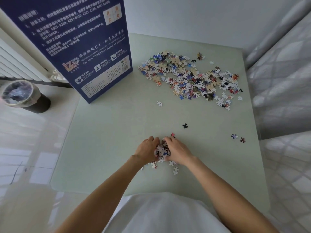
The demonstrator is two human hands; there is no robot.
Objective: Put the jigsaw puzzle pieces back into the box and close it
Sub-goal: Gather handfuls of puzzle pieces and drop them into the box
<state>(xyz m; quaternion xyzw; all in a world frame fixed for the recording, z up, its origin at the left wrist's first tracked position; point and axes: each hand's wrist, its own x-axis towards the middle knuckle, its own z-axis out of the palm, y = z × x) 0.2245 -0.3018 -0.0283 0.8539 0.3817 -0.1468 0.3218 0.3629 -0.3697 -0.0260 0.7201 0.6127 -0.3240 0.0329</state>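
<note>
White shirt: smooth pale cloth at the bottom edge, nearest the camera, with both bare forearms reaching out over it.
Left hand: fingers curled inward, cupping the left side of a small heap of pieces.
Right hand: fingers curled likewise, pressing the same heap from the right.
Small heap: jumbled pieces squeezed between the palms, a few loose ones just beside the wrists.
Main pile: flat, knobbed cardboard pieces, white and coloured, spread across the far right of the table.
Strays: one black piece mid-table.
Table: matte pale green, rounded corners.
Box: dark blue printed cardboard, upright at the far left corner.
Bin: round, dark, plastic-lined, on the glossy floor.
Radiator: white, ribbed, behind the box.
</note>
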